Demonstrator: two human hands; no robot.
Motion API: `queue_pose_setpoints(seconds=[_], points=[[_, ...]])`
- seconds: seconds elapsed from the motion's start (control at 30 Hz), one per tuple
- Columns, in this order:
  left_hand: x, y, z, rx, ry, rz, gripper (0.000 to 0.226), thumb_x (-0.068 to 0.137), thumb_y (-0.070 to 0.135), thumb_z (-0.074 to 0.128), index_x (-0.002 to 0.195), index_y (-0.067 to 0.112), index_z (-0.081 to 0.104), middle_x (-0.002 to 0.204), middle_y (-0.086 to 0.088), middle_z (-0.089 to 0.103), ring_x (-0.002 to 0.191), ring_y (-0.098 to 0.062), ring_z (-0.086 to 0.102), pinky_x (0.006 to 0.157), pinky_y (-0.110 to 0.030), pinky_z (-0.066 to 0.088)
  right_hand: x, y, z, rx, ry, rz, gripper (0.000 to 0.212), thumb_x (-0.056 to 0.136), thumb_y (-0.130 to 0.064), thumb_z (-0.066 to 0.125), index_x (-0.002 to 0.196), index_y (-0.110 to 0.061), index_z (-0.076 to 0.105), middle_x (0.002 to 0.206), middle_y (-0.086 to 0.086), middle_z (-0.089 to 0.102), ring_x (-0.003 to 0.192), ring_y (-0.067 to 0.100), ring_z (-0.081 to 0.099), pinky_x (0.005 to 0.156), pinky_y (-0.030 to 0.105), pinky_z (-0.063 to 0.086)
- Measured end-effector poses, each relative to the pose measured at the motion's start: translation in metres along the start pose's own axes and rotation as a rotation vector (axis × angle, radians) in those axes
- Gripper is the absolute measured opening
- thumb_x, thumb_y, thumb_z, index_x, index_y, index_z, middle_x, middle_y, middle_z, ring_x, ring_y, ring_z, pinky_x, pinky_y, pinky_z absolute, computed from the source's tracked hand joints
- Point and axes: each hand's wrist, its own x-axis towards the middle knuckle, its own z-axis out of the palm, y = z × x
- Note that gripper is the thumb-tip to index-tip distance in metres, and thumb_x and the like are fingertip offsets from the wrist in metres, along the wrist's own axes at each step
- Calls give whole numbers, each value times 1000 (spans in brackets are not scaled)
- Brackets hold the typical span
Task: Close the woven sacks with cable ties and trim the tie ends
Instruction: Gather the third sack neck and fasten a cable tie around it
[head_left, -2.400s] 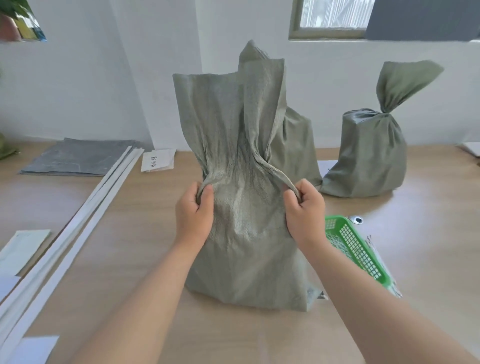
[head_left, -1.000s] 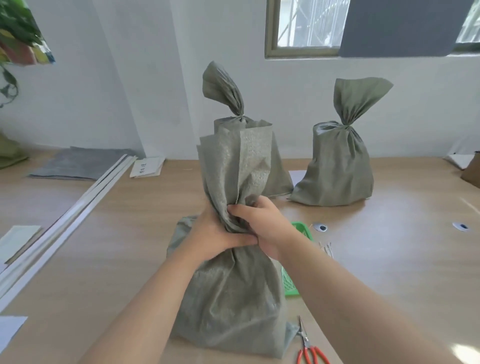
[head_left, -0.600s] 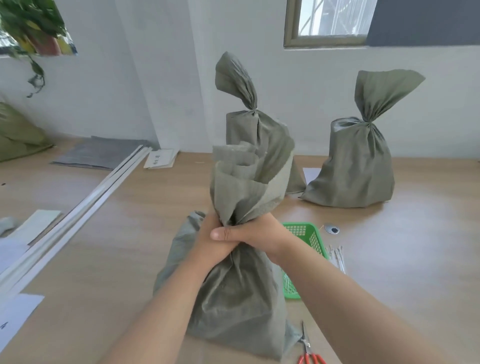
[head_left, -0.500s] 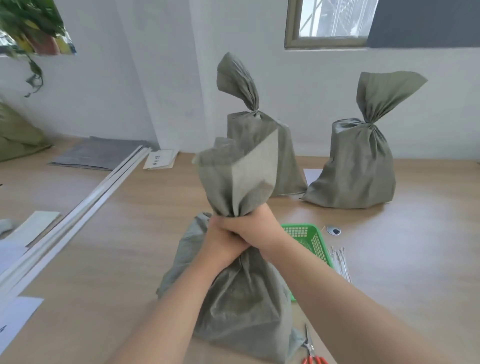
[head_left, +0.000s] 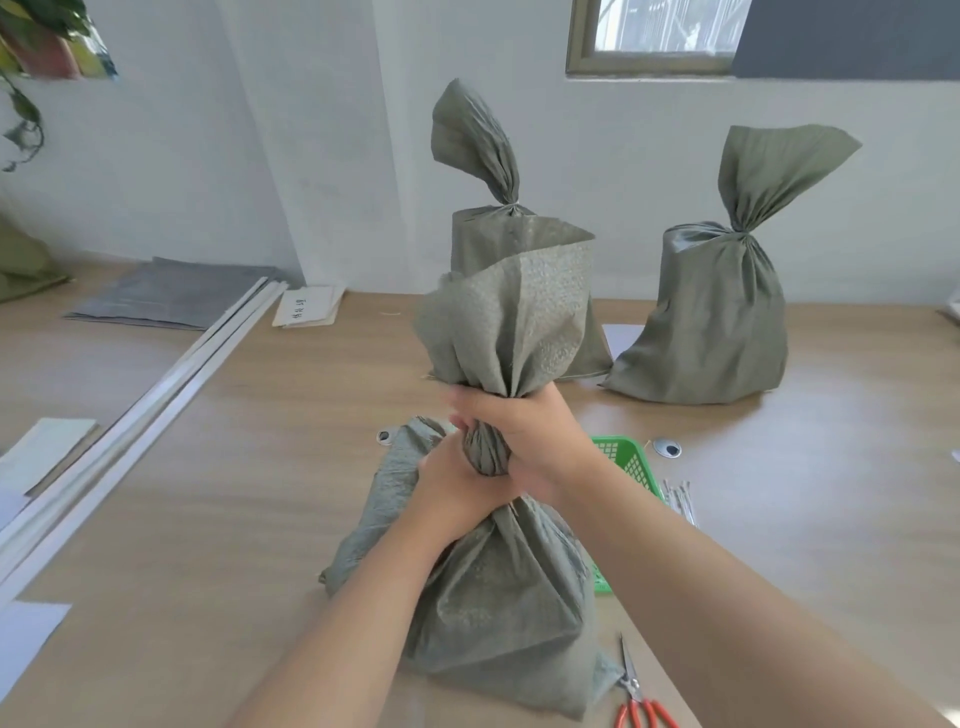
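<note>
Your right hand (head_left: 537, 439) is wrapped around the twisted neck of the grey-green woven sack (head_left: 498, 597), fingers curled tight. Your left hand (head_left: 454, 486) grips the same neck directly below, touching the right. The sack stands upright on the light wooden table (head_left: 249, 467) (its open top fans out above your fists). A green plastic basket (head_left: 626, 460) sits just beside it on the right, with pale cable ties (head_left: 681, 500) beyond and red-handled scissors (head_left: 638, 699) at its base.

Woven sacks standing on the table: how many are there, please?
3: front sack, nearest; tied sack directly behind it; second tied sack, back right. Green fabric far left may be another.
</note>
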Motion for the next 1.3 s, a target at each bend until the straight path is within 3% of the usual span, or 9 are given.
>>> queue_pose_setpoints(seconds=[0.2, 0.43, 0.57, 0.63, 0.73, 0.87, 1.0, 1.17, 1.3], points=[[4, -5, 4, -132, 17, -51, 7, 79, 18, 69, 83, 13, 66, 82, -17, 73, 84, -32, 71, 82, -51, 56, 5, 5, -6, -22, 24, 27, 19, 78, 9, 73, 90, 0, 61, 77, 11, 54, 64, 20, 50, 56, 34, 44], [6, 0, 0, -173, -19, -83, 29, 56, 37, 85, 80, 37, 68, 84, 4, 76, 90, -16, 71, 88, -50, 56, 11, 6, -7, 3, 80, 19, 20, 80, -2, 77, 90, -6, 60, 56, -4, 51, 50, 19, 45, 52, 34, 42], [8, 12, 9, -14, 1, -106, 24, 63, 49, 65, 83, 39, 58, 83, 13, 66, 97, -21, 65, 97, -52, 48, 11, 6, -14, 8, 83, 18, 18, 82, -5, 76, 84, -7, 58, 53, -2, 49, 49, 16, 47, 55, 33, 45], [10, 19, 12, 65, 8, -118, 9, 74, 46, 58, 76, 37, 57, 80, 11, 65, 95, -24, 63, 98, -53, 45, 10, 4, -21, -21, 91, 3, 17, 81, -5, 76, 83, -5, 60, 59, 3, 52, 55, 20, 51, 60, 35, 48], [13, 24, 15, 137, 19, -166, 19, 90, 44, 56, 73, 34, 56, 77, 12, 61, 95, -25, 59, 102, -49, 39, 6, 2, -34, -48, 69, -2, 17, 80, -7, 79, 93, -5, 68, 80, 5, 69, 76, 20, 66, 72, 31, 54], [18, 26, 16, 162, 38, -182, 11, 90, 42, 60, 83, 34, 57, 78, 14, 58, 100, -29, 61, 103, -49, 41, -1, 4, -65, -94, 47, 3, 41, 78, -2, 80, 115, -17, 69, 113, -3, 74, 106, 8, 69, 82, 21, 55], [25, 32, 20, 227, 17, -188, 12, 87, 44, 60, 85, 33, 57, 80, 8, 58, 100, -31, 61, 100, -50, 44, -8, 15, -100, -132, 38, 19, 48, 72, -18, 84, 117, -13, 68, 118, 5, 72, 108, 21, 67, 85, 36, 57], [35, 36, 28, 175, 44, -228, 42, 59, 58, 53, 90, 33, 67, 95, -1, 72, 103, -31, 65, 101, -53, 46, -17, 33, -147, -226, 169, 96, 59, 67, -34, 83, 116, -7, 65, 111, 6, 73, 94, 11, 67, 74, 25, 52], [37, 37, 35, 198, 39, -227, 40, 61, 61, 51, 85, 33, 65, 91, 3, 70, 101, -31, 64, 102, -55, 46, -28, 64, -205, -404, 398, 202, 39, 86, -26, 76, 122, -16, 65, 101, 0, 73, 85, 12, 66, 67, 22, 52]])
